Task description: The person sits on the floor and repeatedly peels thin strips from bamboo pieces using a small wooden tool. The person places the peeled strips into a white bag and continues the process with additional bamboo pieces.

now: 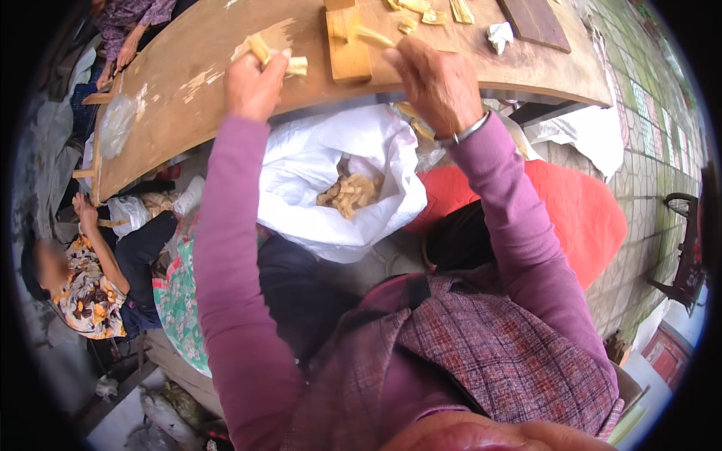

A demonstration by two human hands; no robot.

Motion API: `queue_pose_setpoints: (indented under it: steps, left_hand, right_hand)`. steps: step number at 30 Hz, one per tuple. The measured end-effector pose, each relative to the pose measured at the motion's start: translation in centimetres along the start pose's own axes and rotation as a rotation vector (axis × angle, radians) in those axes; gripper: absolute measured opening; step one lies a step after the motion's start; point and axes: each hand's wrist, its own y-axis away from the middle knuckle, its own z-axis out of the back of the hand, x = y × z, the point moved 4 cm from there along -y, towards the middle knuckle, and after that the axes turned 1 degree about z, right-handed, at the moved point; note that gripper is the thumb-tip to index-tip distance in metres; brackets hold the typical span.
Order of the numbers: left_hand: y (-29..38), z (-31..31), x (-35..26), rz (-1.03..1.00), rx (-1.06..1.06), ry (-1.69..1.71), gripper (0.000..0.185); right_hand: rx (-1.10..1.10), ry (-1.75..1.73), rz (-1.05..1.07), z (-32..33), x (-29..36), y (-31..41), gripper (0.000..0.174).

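Note:
My left hand [255,82] pinches a folded, pale yellow strip [259,48]. A short end of yellow strip [296,66] sticks out beside its thumb. Over the table, my right hand [437,84] is closed around one end of another yellow strip [374,37], slightly blurred, which reaches across the right side of a wooden block [350,56]. That block lies on the wooden table [208,107] between my two hands. Below them, in front of my lap, a white woven sack [304,225] stands with its mouth spread. Cut yellow-brown pieces [352,194] lie inside it.
Loose yellow strips [434,17], a crumpled white tissue [500,37] and a dark board [533,22] lie on the table. A clear plastic bag [118,125] hangs at its left edge. Two people sit at left, one in a flowered shirt [93,287]. Red cloth [581,220] is at right.

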Motion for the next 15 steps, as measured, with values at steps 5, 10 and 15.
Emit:
queue_pose_setpoints:
  steps: [5,10,15]
  left_hand:
    - [9.6,0.3,3.1,0.211,0.645,0.099,0.031]
    - [15.6,-4.2,6.4,0.796,0.721,0.646,0.058]
    - [14.8,-4.0,5.1,0.776,0.647,1.044,0.042]
  right_hand:
    - [0.147,-0.461,0.300,-1.0,8.9,4.4,0.016]
    - [0.326,-0.852,0.452,-3.6,14.2,10.5,0.019]
    - [0.471,-1.093,0.406,-3.2,15.9,12.6,0.019]
